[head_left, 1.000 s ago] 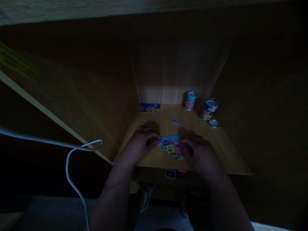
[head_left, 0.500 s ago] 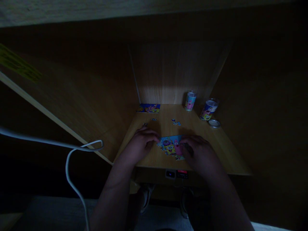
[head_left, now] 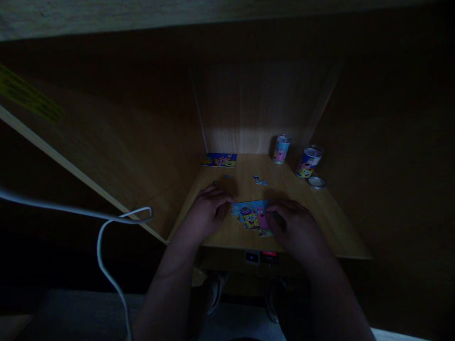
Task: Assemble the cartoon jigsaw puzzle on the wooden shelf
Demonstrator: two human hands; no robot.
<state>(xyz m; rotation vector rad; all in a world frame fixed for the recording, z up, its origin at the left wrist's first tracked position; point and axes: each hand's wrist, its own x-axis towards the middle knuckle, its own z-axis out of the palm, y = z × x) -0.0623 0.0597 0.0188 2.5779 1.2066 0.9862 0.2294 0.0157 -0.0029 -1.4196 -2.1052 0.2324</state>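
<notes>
A partly joined jigsaw puzzle (head_left: 252,218) with bright cartoon characters on blue lies flat near the front of the wooden desk (head_left: 245,232). My left hand (head_left: 208,213) rests on the desk with its fingertips at the puzzle's left edge. My right hand (head_left: 296,226) lies over the puzzle's right edge, and its fingers hide that part. The dim light hides whether that hand holds a piece. Loose puzzle pieces (head_left: 260,180) sit beyond the puzzle, and a picture card (head_left: 219,160) lies against the back wall.
Two printed cans (head_left: 281,149) (head_left: 308,162) and a round metal lid (head_left: 316,182) stand at the back right. Wooden walls (head_left: 245,109) enclose the desk on three sides. A white cable (head_left: 101,241) hangs at the left, and a small lit device (head_left: 261,257) sits below the front edge.
My left hand has drawn slightly left, uncovering more of the puzzle's left edge. My right hand and the puzzle have barely moved.
</notes>
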